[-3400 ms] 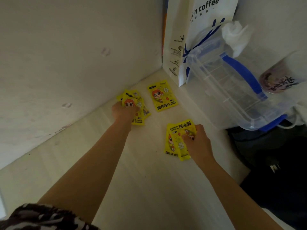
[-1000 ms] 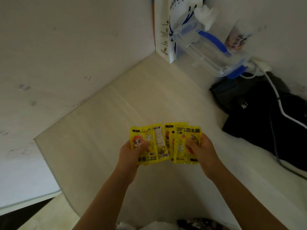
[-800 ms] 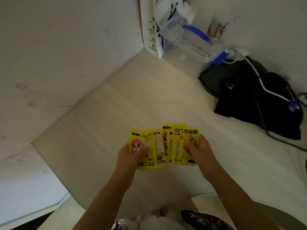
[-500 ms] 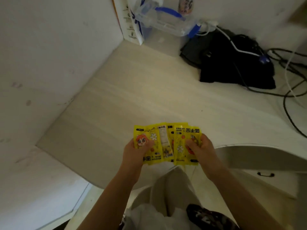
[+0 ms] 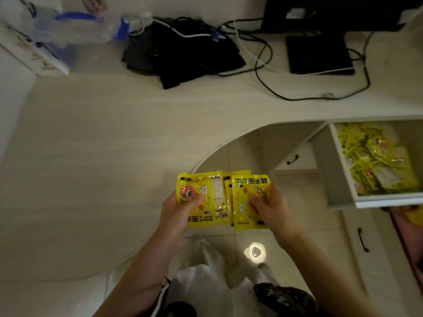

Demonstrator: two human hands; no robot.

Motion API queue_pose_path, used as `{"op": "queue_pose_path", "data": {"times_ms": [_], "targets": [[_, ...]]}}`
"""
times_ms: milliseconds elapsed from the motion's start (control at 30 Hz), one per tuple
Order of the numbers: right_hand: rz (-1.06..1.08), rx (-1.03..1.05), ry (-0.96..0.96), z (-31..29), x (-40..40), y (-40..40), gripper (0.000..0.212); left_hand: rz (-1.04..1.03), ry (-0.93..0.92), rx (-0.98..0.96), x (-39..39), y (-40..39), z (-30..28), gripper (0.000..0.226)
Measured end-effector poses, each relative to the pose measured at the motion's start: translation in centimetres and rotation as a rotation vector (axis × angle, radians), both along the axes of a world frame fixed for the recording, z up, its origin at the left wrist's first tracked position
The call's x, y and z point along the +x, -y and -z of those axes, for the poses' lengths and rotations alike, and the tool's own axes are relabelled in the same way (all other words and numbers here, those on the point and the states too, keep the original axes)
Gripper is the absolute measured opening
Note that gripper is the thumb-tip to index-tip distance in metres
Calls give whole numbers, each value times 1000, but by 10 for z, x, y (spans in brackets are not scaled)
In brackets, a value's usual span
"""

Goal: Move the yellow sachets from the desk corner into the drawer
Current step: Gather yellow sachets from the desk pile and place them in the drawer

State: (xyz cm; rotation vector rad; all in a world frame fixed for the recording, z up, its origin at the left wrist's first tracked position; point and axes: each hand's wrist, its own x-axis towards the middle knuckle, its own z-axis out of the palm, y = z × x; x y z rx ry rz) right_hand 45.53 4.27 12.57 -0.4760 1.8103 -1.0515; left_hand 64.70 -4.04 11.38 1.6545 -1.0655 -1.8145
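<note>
Pale desk (image 5: 96, 156), curved front edge; black cloth (image 5: 190, 60) and a tangle of cables (image 5: 270, 72) along the back, clear plastic box (image 5: 73, 28) in the far left corner. Drawer (image 5: 343, 179) stands pulled out at my right, below the desk's edge, already part full of yellow packets. I hold the yellow sachets (image 5: 222, 200) in two fans in the air just off the desk's front edge, over the floor and my lap, well short of the drawer. Left hand (image 5: 178, 211): grip clamped on its fan, thumb across the printed face. Right hand (image 5: 272, 207): grip likewise clamped on the other fan, thumb on top. The two fans overlap in the middle. Risks, as I judge them: the packets look slick and are only pinched near their lower halves, so one from the middle of a fan could slide out and drop to the floor while I swing right. The drawer's near wall could catch a trailing corner if I come in low. Letting go too early would scatter them across the front rim.
</note>
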Motion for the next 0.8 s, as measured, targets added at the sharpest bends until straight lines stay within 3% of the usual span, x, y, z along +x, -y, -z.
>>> {"op": "queue_pose_path", "data": {"times_ms": [533, 800], "targets": [[431, 49, 42, 11, -156, -261, 15, 302, -11, 108, -204, -211, 15, 22], [544, 91, 82, 13, -217, -304, 13, 377, -5, 131, -283, -242, 20, 26]]}}
